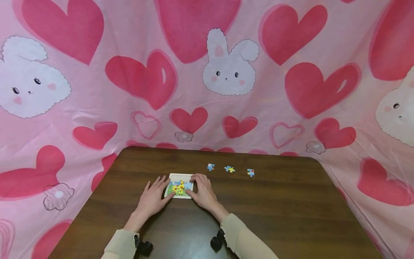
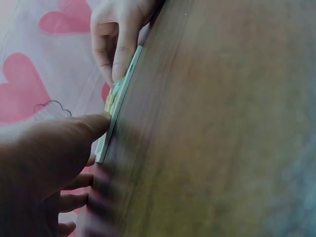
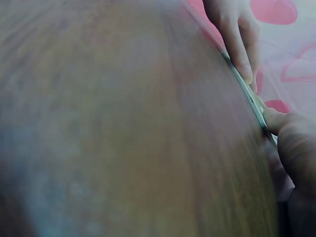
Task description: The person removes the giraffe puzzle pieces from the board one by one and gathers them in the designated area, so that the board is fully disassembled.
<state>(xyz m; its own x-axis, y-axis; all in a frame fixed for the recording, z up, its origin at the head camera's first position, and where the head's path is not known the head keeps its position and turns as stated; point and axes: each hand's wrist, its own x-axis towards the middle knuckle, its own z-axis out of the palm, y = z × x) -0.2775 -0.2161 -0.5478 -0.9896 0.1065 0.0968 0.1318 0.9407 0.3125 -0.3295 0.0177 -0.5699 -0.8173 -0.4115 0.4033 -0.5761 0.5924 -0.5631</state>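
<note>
In the head view, a small jigsaw puzzle in a pale tray (image 1: 181,175) lies on the table, its fitted pieces (image 1: 179,187) making a yellow figure on blue and green. My left hand (image 1: 152,198) lies along its left side, fingers stretched and spread, thumb (image 2: 96,125) resting on the near left part. On the other side my right hand (image 1: 204,193) holds the right edge, thumb near the front corner and bent fingers at the far corner. The left wrist view shows the right thumb (image 2: 120,66) pressing down by the tray's edge.
Three loose jigsaw pieces lie beyond and right of the tray: a blue one (image 1: 211,167), a blue and yellow one (image 1: 230,169), and a blue one with red (image 1: 250,172). The brown table (image 1: 275,216) ends at a pink heart-and-rabbit cloth (image 1: 194,93).
</note>
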